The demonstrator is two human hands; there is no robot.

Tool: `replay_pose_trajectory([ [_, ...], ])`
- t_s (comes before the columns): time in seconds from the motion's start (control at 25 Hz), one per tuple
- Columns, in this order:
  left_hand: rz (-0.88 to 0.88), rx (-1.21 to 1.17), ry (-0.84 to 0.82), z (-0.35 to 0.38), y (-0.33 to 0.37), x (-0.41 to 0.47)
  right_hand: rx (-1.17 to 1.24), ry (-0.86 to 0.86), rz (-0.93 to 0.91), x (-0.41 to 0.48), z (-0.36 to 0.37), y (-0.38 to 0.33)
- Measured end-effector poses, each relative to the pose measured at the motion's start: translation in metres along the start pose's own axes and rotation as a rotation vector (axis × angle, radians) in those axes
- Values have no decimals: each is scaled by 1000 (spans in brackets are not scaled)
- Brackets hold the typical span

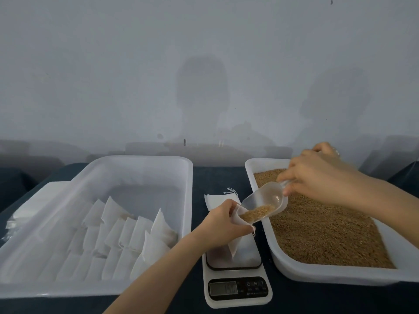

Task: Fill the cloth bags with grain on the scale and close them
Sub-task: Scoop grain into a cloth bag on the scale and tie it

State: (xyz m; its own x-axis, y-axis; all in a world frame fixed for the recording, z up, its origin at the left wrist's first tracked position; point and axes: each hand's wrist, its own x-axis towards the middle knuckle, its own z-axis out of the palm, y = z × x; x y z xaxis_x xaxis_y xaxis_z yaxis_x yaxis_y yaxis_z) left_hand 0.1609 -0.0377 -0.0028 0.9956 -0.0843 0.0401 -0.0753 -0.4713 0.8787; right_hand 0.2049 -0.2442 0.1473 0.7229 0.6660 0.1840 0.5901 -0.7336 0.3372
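Note:
My left hand (221, 223) grips the mouth of a white cloth bag (237, 243) that stands on the white digital scale (235, 288). My right hand (317, 175) holds the handle of a clear plastic scoop (265, 202). The scoop is tilted down to the left, its lip at the bag's opening, with brown grain lying in its lower end. The right tray (328, 271) is full of brown grain (322, 234). The scale's display is too blurred to read.
A large white tray (145, 164) on the left holds several filled white bags (127, 241) in rows. A stack of flat empty bags (217, 199) lies behind the scale, and more white sheets (38, 200) sit left of the tray. A grey wall rises behind the dark table.

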Motion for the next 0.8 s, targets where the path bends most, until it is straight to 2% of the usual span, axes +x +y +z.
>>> replay_pose_trajectory([
  [0.2, -23, 24, 16, -1, 1, -1, -230, 99, -67, -4, -10, -19],
  [0.44, -47, 52, 6, 0, 0, 1, -398, 209, -108, -17, -13, -35],
  [0.8, -38, 67, -2, 0, -2, 2, -411, 275, -115, -21, -9, -33],
])
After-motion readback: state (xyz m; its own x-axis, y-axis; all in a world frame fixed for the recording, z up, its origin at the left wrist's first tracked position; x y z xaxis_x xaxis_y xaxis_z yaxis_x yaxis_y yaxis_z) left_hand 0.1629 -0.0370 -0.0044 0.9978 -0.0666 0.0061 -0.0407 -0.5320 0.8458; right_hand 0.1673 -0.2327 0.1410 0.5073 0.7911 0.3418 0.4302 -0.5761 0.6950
